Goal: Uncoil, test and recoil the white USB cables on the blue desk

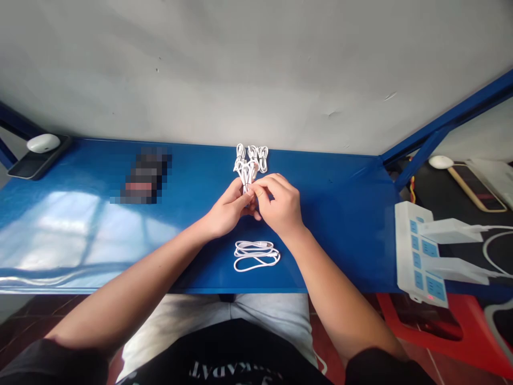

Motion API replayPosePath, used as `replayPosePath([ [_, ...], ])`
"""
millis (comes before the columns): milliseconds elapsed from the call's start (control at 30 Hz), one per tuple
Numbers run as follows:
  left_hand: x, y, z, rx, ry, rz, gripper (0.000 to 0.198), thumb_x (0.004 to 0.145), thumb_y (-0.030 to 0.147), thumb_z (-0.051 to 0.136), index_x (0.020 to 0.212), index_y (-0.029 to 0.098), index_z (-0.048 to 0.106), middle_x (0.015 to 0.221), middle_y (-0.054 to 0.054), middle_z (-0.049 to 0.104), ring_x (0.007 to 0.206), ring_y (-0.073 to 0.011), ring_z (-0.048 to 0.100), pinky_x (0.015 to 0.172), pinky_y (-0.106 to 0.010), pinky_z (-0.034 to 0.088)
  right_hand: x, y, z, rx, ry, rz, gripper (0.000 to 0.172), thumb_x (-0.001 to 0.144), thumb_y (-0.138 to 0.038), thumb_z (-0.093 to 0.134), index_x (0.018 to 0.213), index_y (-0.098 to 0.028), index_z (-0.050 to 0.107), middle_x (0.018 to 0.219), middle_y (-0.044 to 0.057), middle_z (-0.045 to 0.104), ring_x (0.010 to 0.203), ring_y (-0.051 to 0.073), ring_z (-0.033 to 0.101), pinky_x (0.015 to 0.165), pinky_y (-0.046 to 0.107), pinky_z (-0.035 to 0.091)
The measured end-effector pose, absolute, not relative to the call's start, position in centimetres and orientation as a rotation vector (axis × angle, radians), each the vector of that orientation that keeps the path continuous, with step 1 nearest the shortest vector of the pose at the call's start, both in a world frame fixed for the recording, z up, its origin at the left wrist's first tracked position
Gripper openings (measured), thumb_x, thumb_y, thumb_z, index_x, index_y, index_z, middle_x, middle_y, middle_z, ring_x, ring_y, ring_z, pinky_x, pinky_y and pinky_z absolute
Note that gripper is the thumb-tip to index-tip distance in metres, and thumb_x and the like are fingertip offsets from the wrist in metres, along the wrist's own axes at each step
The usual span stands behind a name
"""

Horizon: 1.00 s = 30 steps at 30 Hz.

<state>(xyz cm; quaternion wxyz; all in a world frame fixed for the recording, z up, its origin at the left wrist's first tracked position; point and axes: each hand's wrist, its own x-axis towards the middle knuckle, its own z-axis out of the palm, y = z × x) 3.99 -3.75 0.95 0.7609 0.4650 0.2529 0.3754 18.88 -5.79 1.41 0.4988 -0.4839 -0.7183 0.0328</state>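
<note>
My left hand (229,209) and my right hand (279,203) meet near the middle of the blue metal table (340,214). Their fingers pinch a looped white USB cable (245,174) between them, and part of it is hidden by my fingers. Just behind my hands, several bundled white cables (251,155) lie against the wall side of the table and touch the held loops. A loose coil of white cable (256,255) rests on the table closer to me, below my wrists and untouched.
A white power strip (419,256) with two white plug adapters sits at the table's right edge, its cords running off right. A pixelated dark object (142,176) lies left of my hands. White round devices on dark pads sit at both back corners. A grey wall rises behind.
</note>
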Motion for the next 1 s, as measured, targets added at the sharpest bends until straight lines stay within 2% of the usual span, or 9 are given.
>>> replayPosePath([
  [133, 4.4, -4.1, 1.3, 0.916, 0.537, 0.902, 0.023, 0.089, 0.028, 0.068, 0.099, 0.022, 0.047, 0.076, 0.004, 0.050, 0.064, -0.0098, 0.048, 0.058, -0.023, 0.044, 18.3, -5.9, 1.4, -1.185, -1.699, 0.069, 0.023, 0.099, -0.020, 0.053, 0.078, -0.022, 0.064, 0.080, 0.006, 0.069, 0.079, 0.020, 0.062, 0.077, 0.033, 0.049],
  [333, 4.2, -4.0, 2.3, 0.799, 0.535, 0.878, 0.021, 0.085, 0.022, 0.067, 0.094, 0.021, 0.048, 0.075, 0.003, 0.050, 0.065, -0.0107, 0.049, 0.060, -0.024, 0.042, 18.4, -5.8, 1.6, -1.232, -1.651, 0.179, 0.022, 0.098, -0.020, 0.055, 0.078, -0.022, 0.064, 0.078, 0.003, 0.069, 0.074, 0.018, 0.064, 0.071, 0.031, 0.049],
  [400, 4.1, -3.8, 2.4, 0.796, 0.532, 0.860, 0.019, 0.089, 0.029, 0.065, 0.093, 0.021, 0.048, 0.075, 0.003, 0.049, 0.066, -0.0110, 0.049, 0.060, -0.024, 0.042, 18.5, -5.8, 1.7, -1.216, -1.658, 0.223, 0.022, 0.098, -0.020, 0.055, 0.078, -0.022, 0.064, 0.077, 0.003, 0.069, 0.072, 0.017, 0.063, 0.070, 0.030, 0.048],
  [533, 3.9, -3.5, 2.0, 0.866, 0.527, 0.850, 0.026, 0.095, 0.042, 0.063, 0.092, 0.020, 0.050, 0.075, 0.003, 0.049, 0.066, -0.0101, 0.049, 0.062, -0.024, 0.043, 18.7, -5.7, 1.8, -1.198, -1.676, 0.255, 0.023, 0.097, -0.020, 0.056, 0.076, -0.021, 0.064, 0.075, 0.002, 0.068, 0.073, 0.017, 0.062, 0.071, 0.030, 0.047],
  [633, 3.6, -3.0, 1.6, 0.949, 0.568, 0.852, 0.026, 0.093, 0.043, 0.066, 0.099, 0.021, 0.054, 0.078, 0.002, 0.053, 0.068, -0.0104, 0.053, 0.065, -0.024, 0.046, 18.7, -5.7, 1.8, -1.218, -1.665, 0.256, 0.023, 0.096, -0.019, 0.058, 0.075, -0.021, 0.064, 0.074, 0.002, 0.068, 0.071, 0.017, 0.062, 0.069, 0.029, 0.046],
  [733, 3.1, -2.4, 1.3, 0.997, 0.594, 0.816, 0.029, 0.092, 0.041, 0.069, 0.109, 0.020, 0.059, 0.093, -0.002, 0.062, 0.082, -0.0138, 0.062, 0.078, -0.030, 0.053, 18.8, -5.7, 1.6, -1.251, -1.640, 0.275, 0.022, 0.096, -0.020, 0.059, 0.074, -0.021, 0.065, 0.074, 0.002, 0.068, 0.070, 0.016, 0.061, 0.068, 0.029, 0.046],
  [833, 2.6, -1.9, 1.1, 1.002, 0.595, 0.808, 0.028, 0.089, 0.037, 0.074, 0.107, 0.018, 0.063, 0.105, -0.005, 0.065, 0.093, -0.0167, 0.065, 0.089, -0.036, 0.055, 18.8, -5.7, 1.5, -1.291, -1.600, 0.341, 0.022, 0.095, -0.024, 0.060, 0.075, -0.021, 0.066, 0.073, 0.002, 0.068, 0.069, 0.017, 0.062, 0.067, 0.029, 0.046],
  [1000, 2.4, -1.4, 0.6, 1.085, 0.635, 0.852, 0.028, 0.085, 0.035, 0.078, 0.103, 0.016, 0.066, 0.101, -0.005, 0.067, 0.092, -0.0178, 0.065, 0.087, -0.036, 0.056, 18.5, -5.5, 1.0, -1.367, -1.436, 0.601, 0.023, 0.094, -0.034, 0.062, 0.076, -0.019, 0.068, 0.073, 0.003, 0.071, 0.068, 0.017, 0.064, 0.067, 0.029, 0.048],
])
